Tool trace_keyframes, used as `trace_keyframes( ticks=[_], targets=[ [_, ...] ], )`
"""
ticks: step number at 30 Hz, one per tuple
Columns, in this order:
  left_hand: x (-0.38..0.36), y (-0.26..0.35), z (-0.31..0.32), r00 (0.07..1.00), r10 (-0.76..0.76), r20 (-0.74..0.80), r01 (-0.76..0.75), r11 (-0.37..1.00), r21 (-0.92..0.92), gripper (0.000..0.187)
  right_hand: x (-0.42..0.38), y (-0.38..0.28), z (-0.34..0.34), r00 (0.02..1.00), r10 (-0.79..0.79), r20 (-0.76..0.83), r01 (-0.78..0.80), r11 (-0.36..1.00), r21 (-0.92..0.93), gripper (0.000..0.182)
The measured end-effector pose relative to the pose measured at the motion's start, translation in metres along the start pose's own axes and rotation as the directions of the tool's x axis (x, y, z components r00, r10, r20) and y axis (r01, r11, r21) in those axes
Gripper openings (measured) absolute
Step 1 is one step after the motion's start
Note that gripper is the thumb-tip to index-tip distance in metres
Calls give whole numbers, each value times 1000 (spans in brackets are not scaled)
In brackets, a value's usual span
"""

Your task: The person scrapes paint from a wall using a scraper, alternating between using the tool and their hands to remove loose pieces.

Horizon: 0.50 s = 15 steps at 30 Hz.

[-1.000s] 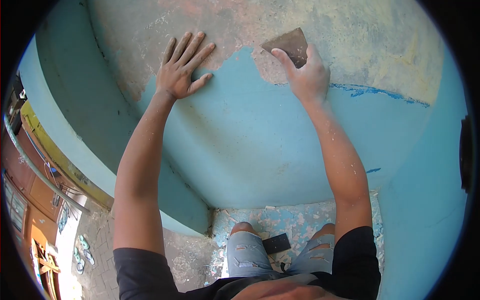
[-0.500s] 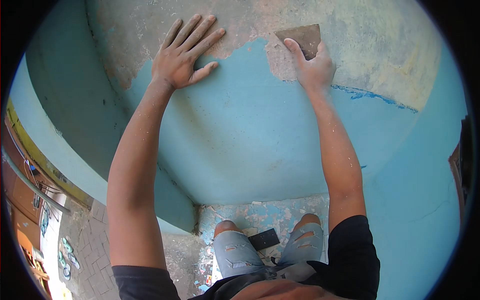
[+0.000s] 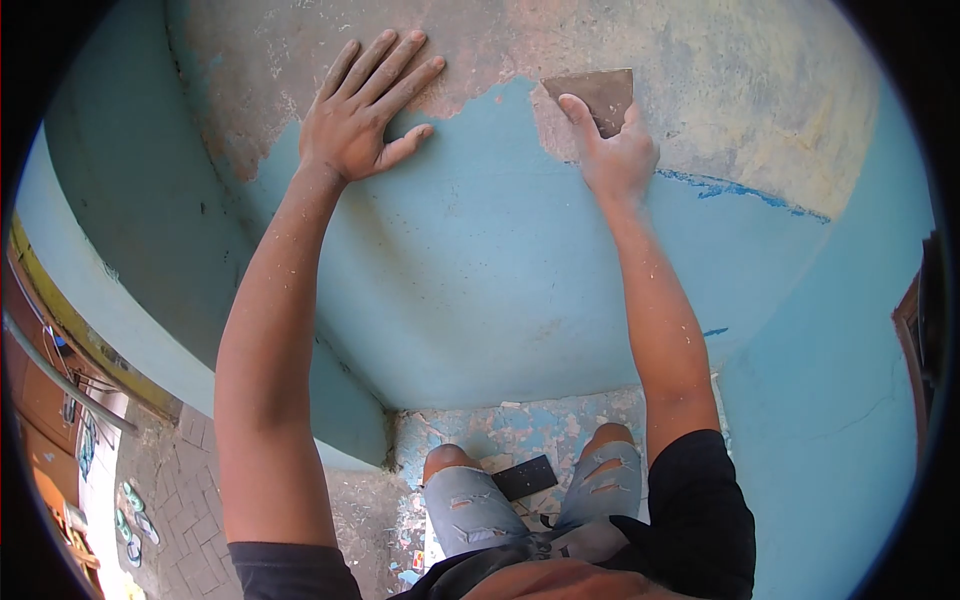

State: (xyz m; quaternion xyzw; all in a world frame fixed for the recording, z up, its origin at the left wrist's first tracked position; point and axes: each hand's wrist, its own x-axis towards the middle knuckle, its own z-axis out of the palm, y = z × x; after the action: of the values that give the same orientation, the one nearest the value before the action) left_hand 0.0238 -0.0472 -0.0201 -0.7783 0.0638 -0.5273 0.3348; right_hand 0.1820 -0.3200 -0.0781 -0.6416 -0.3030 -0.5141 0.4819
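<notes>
My left hand [image 3: 362, 110] lies on the wall with its fingers spread, across the border between bare plaster and blue paint. Dust coats its fingers. In my right hand [image 3: 618, 155] is a scraper [image 3: 600, 98] with a broad, flat blade, its wide edge turned up toward the bare plaster [image 3: 740, 90]. My thumb presses on the near face of the blade; the other fingers are mostly hidden behind it. Below both hands the blue paint [image 3: 470, 260] still covers the wall, with a ragged upper edge and a darker blue strip [image 3: 740, 192] at the right.
Paint flakes litter the floor [image 3: 520, 420] below the wall, around my knees. A dark flat rectangular object [image 3: 525, 478] lies between my legs. A blue side wall [image 3: 830, 400] stands at the right, a ledge [image 3: 130, 300] at the left. Sandals [image 3: 135, 520] rest on paving outside.
My right hand and the scraper have moved down and slightly left along the wall. My left hand has stayed in nearly the same place.
</notes>
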Motion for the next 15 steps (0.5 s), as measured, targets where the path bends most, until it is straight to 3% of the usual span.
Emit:
trace_keyframes(
  ticks=[1, 5, 7, 11, 14, 15],
  targets=[
    [-1, 1, 0, 1000, -2, -7, 2, 1000, -8, 66, 2, -4, 0, 994, 103, -48, -100, 994, 53, 68],
    [0, 0, -2, 1000, 0, -8, 0, 1000, -10, 66, 4, 5, -1, 995, 98, -16, -98, 995, 1, 67],
    [-1, 0, -1, 1000, 1, -9, -1, 1000, -11, 66, 15, 5, -10, 988, 81, 130, -83, 996, 14, 70],
    [-1, 0, -1, 1000, -4, -19, 4, 1000, -4, 66, 1, -5, -14, 984, 100, 149, -107, 993, 40, 75],
    [-1, 0, 1, 1000, -12, -5, 12, 1000, 9, 66, -21, -8, -12, 973, 38, 229, -64, 992, 108, 81],
    [-1, -1, 0, 1000, -8, -3, 8, 1000, 14, 66, -25, -9, -12, 957, -101, 271, 88, 994, 62, 79]
  ],
)
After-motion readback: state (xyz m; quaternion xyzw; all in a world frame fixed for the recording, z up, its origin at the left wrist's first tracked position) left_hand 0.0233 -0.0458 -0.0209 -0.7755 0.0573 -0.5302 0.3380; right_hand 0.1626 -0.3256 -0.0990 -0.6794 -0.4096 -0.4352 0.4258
